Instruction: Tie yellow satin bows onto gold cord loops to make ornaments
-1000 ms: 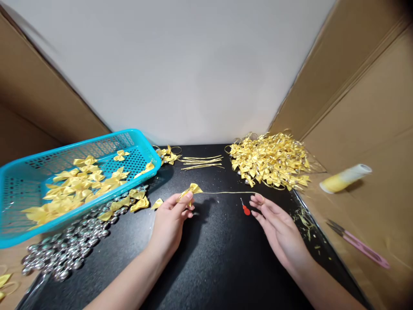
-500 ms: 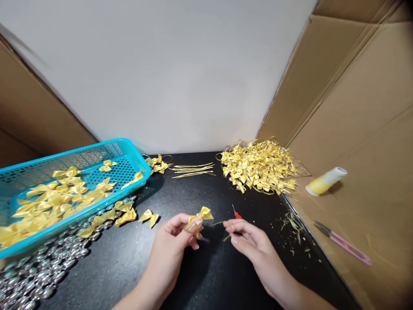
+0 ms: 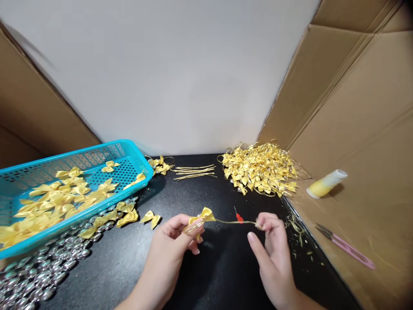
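Observation:
My left hand point(image 3: 176, 241) pinches a yellow satin ribbon bow point(image 3: 207, 214) between thumb and fingers. Part of a gold cord lies along the thumb there. From the bow a thin gold cord point(image 3: 234, 222) runs nearly straight across to my right hand point(image 3: 274, 254), whose curled fingers catch its end; the thumb stands apart below. Just behind the cord, on the black table point(image 3: 129, 262), lies a small red-handled tool point(image 3: 239, 218) with a thin metal tip. Another yellow bow point(image 3: 151, 218) rests left of my left hand.
A turquoise basket point(image 3: 135, 183) holding loose bows stands left, beside silver bead strings point(image 3: 61, 262). Gold cord lengths point(image 3: 195, 171) lie at the back, near a big pile of corded bows point(image 3: 258, 168). On cardboard at right are a thread spool point(image 3: 326, 184) and pink-handled snips point(image 3: 346, 247).
My right hand has moved right, away from the bow, drawing the gold cord out between both hands. My left hand keeps its hold on the bow. The view has shifted slightly.

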{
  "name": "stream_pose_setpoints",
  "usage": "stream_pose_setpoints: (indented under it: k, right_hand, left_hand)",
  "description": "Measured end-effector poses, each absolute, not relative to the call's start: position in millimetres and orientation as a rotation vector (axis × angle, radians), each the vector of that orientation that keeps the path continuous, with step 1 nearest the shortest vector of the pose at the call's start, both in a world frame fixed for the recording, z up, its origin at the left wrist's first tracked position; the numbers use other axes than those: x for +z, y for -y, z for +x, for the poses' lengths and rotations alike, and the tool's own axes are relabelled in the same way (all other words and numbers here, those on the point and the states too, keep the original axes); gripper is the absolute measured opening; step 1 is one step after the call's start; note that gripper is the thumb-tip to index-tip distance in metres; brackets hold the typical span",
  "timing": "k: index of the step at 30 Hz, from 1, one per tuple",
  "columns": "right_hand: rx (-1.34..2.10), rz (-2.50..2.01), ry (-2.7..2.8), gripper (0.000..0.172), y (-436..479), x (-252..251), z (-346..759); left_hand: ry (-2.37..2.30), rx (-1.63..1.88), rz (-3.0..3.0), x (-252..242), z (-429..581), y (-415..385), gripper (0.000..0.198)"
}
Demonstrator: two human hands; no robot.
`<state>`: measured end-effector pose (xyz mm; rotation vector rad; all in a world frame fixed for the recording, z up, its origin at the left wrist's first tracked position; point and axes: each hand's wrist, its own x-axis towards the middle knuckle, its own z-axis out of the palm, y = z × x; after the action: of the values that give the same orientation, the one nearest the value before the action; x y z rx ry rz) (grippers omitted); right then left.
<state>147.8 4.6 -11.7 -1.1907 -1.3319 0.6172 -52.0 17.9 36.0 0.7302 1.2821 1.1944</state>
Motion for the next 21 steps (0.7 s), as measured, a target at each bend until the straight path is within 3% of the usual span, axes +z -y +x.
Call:
stream_pose_setpoints:
  k: [8, 12, 15, 18, 21]
  right_hand:
    - [0.996, -1.095, 1.586, 0.026, 0.4, -3.4, 142.3]
    - [1.144, -1.240, 1.315, 0.019, -1.7, -6.0, 140.7]
    - [1.214, -1.199, 1.105, 0.027, -1.6, -6.2, 140.7]
    - [1.780, -0.956, 1.030, 0.032, 1.4, -8.7, 135.0]
    - [2.352, -0.653, 0.712, 0.055, 1.8, -14.1, 124.9]
  left_hand:
    - [-1.291, 1.153, 0.703, 36.1, -47.5, -14.7, 0.036]
    - [-1.292, 1.152, 0.704, 36.9, -48.8, -15.1, 0.037]
    - [-1.286, 1.157, 0.702, 37.1, -48.6, -15.8, 0.039]
    - [-1.281, 1.134, 0.712, 34.0, -46.2, -14.4, 0.040]
    - [-1.218, 1.040, 0.722, 28.4, -41.5, -8.7, 0.044]
